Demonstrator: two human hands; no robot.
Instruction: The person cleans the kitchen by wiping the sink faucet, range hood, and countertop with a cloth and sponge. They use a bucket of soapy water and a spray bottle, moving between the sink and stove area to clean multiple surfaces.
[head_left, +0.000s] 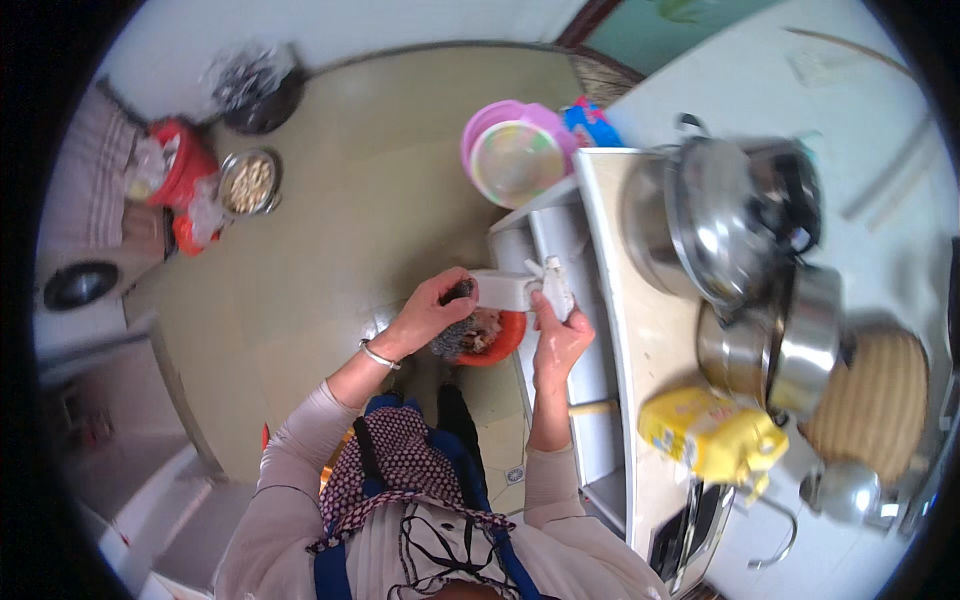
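In front of me, over the floor, my right hand (559, 337) grips a white plastic part (504, 291) by its narrower, branching end. My left hand (442, 304) is at the part's other end, its fingers curled round a dark, mesh-like scouring pad (459, 291). Below the hands is a red bowl (512, 343) with pale and brownish scraps in it. A grey, wiry mesh mass (450, 341) shows at the bowl's left edge, partly hidden by my left hand and wrist.
Right of me, an open white cabinet (600, 390) stands under a counter with steel pots (705, 217), a yellow jug (709, 435) and a woven basket (870, 397). Pink basins (517, 154) stand beyond. A red bucket (184, 165) and a steel bowl of pale pieces (250, 184) are at far left.
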